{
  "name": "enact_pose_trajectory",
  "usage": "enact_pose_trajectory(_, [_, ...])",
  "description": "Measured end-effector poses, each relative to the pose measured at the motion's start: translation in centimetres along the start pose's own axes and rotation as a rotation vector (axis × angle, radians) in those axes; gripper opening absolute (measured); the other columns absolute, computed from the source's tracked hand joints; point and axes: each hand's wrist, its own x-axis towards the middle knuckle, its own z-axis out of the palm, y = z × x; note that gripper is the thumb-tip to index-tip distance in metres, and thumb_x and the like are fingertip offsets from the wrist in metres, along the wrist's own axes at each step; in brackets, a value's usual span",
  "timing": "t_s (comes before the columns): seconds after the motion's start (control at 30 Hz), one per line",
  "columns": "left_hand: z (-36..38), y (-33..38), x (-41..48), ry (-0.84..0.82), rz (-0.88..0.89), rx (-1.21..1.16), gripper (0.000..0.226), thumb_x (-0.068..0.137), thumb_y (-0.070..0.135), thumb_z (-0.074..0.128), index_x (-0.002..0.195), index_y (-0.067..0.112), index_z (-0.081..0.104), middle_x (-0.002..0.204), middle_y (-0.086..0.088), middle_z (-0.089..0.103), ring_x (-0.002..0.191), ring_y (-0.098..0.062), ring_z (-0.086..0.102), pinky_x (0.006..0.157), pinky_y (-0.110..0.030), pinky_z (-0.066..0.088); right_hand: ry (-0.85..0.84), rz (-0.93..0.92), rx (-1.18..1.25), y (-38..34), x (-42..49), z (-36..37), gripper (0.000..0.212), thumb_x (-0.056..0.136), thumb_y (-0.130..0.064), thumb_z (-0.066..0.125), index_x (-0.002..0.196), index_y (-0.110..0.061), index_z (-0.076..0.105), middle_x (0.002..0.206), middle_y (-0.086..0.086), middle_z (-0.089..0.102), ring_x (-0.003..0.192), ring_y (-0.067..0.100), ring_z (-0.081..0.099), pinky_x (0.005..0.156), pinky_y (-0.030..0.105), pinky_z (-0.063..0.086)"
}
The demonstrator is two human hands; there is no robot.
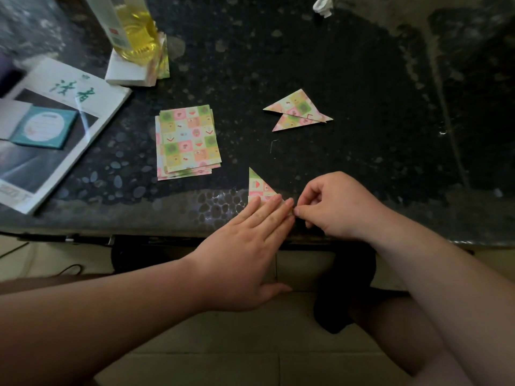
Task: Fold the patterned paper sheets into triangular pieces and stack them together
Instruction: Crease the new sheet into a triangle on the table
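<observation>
Head view: a partly folded triangular piece [260,186] of patterned paper is seen lying at the near edge of a dark speckled table [348,65], its point directed away from the person. The left hand [250,232] is laid flat on the piece's near part, fingers straight and held together, pressing it down against the tabletop. The right hand [334,207] is held just beside those fingertips with its fingers curled; the right corner of the piece is pinched between thumb and forefinger. A stack of unfolded patterned sheets [188,142] is found further back and to the left, slightly fanned. Two finished triangles [299,111] are placed further back and to the right, overlapping one another, well apart from the hands. At the left edge a magazine [64,121] is seen, with a teal booklet [44,129] resting on it. Behind the stack, a bottle of yellow liquid [133,32] is stood upon a white block [128,72]. A crumpled white scrap [323,5] is visible at the far edge.
</observation>
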Motion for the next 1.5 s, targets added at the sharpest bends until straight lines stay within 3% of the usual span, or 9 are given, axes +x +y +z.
enact_pose_trajectory(0.17, [-0.3, -0.6, 0.0, -0.037, 0.038, -0.042, 0.107, 0.092, 0.079, 0.036, 0.162, 0.009, -0.005, 0.169, -0.009, -0.016, 0.155, -0.023, -0.023, 0.125, -0.039, -0.013, 0.002, 0.004, 0.017, 0.1, 0.0, 0.2, 0.016, 0.091, -0.024, 0.076, 0.075, -0.022, 0.073, 0.061, -0.009, 0.072, 0.045, -0.001, 0.061, 0.057, 0.026, 0.052])
enact_pose_trajectory(0.37, [-0.9, -1.7, 0.3, -0.123, 0.098, -0.032, 0.107, 0.093, 0.080, 0.033, 0.160, 0.015, -0.017, 0.165, -0.006, -0.030, 0.150, -0.016, -0.034, 0.123, -0.036, -0.019, -0.011, 0.008, 0.005, 0.0, -0.2, 0.0, 0.013, 0.092, -0.022, 0.074, 0.079, -0.024, 0.072, 0.061, -0.007, 0.073, 0.049, 0.008, 0.067, 0.057, 0.027, 0.057])
enact_pose_trajectory(0.6, [-1.5, -3.0, 0.8, -0.129, 0.161, -0.131, 0.113, 0.088, 0.082, 0.046, 0.164, 0.012, -0.002, 0.169, -0.001, -0.020, 0.153, -0.011, -0.026, 0.126, -0.033, -0.014, -0.002, 0.010, -0.014, -0.2, -0.4, -0.1, 0.015, 0.091, -0.022, 0.075, 0.077, -0.024, 0.071, 0.066, -0.003, 0.073, 0.055, 0.009, 0.067, 0.064, 0.032, 0.061])
enact_pose_trajectory(0.8, [-1.5, -2.9, 0.8, -0.094, 0.145, -0.133, 0.120, 0.087, 0.078, 0.054, 0.162, 0.009, -0.008, 0.169, -0.003, -0.016, 0.154, -0.010, -0.023, 0.124, -0.027, -0.016, -0.061, 0.105, 0.007, -0.8, -0.5, -0.5, 0.012, 0.093, -0.026, 0.076, 0.084, -0.019, 0.073, 0.066, -0.007, 0.075, 0.049, 0.011, 0.068, 0.061, 0.028, 0.058])
enact_pose_trajectory(0.93, [-1.0, -2.6, 0.3, -0.062, 0.112, -0.046, 0.114, 0.090, 0.065, 0.058, 0.162, 0.012, -0.012, 0.169, -0.004, -0.014, 0.155, -0.017, -0.021, 0.124, -0.033, -0.014, -0.155, 0.160, -0.010, -0.9, -0.4, -1.1, 0.013, 0.094, -0.027, 0.075, 0.088, -0.015, 0.071, 0.067, -0.003, 0.076, 0.046, 0.009, 0.064, 0.061, 0.028, 0.054])
enact_pose_trajectory(1.2, [-1.5, -2.9, -0.9, -0.116, -0.041, 0.078, 0.110, 0.085, 0.085, 0.039, 0.163, 0.025, -0.010, 0.169, -0.004, -0.017, 0.155, -0.026, -0.021, 0.126, -0.051, -0.009, -0.230, 0.256, 0.090, -0.5, 0.1, -1.9, 0.012, 0.093, -0.019, 0.076, 0.086, -0.012, 0.068, 0.071, 0.006, 0.077, 0.047, 0.011, 0.063, 0.043, 0.020, 0.040])
enact_pose_trajectory(1.3, [-2.6, -3.6, -1.1, -0.167, -0.093, 0.082, 0.098, 0.087, 0.087, 0.031, 0.160, 0.039, -0.012, 0.166, 0.001, -0.029, 0.151, -0.024, -0.033, 0.124, -0.052, -0.016, -0.254, 0.264, 0.088, -0.6, 0.3, -2.1, 0.013, 0.093, -0.017, 0.076, 0.084, -0.013, 0.067, 0.071, 0.006, 0.077, 0.049, 0.012, 0.064, 0.043, 0.021, 0.040])
enact_pose_trajectory(1.4, [-4.0, -4.9, -1.8, -0.192, -0.144, 0.074, 0.083, 0.088, 0.089, 0.017, 0.158, 0.051, -0.004, 0.165, 0.008, -0.029, 0.150, -0.020, -0.035, 0.124, -0.051, -0.016, -0.272, 0.265, 0.074, -0.7, 0.4, -2.2, 0.014, 0.093, -0.017, 0.075, 0.083, -0.013, 0.066, 0.070, 0.006, 0.077, 0.051, 0.013, 0.066, 0.044, 0.021, 0.041])
enact_pose_trajectory(1.5, [-4.8, -5.8, -2.6, -0.134, -0.180, -0.049, 0.079, 0.084, 0.086, 0.009, 0.150, 0.054, 0.036, 0.170, 0.012, -0.005, 0.157, -0.015, -0.013, 0.126, -0.045, -0.009, -0.296, 0.249, 0.059, -0.7, 0.6, -2.3, 0.014, 0.096, -0.014, 0.072, 0.084, -0.013, 0.065, 0.071, 0.007, 0.077, 0.053, 0.014, 0.067, 0.044, 0.022, 0.041])
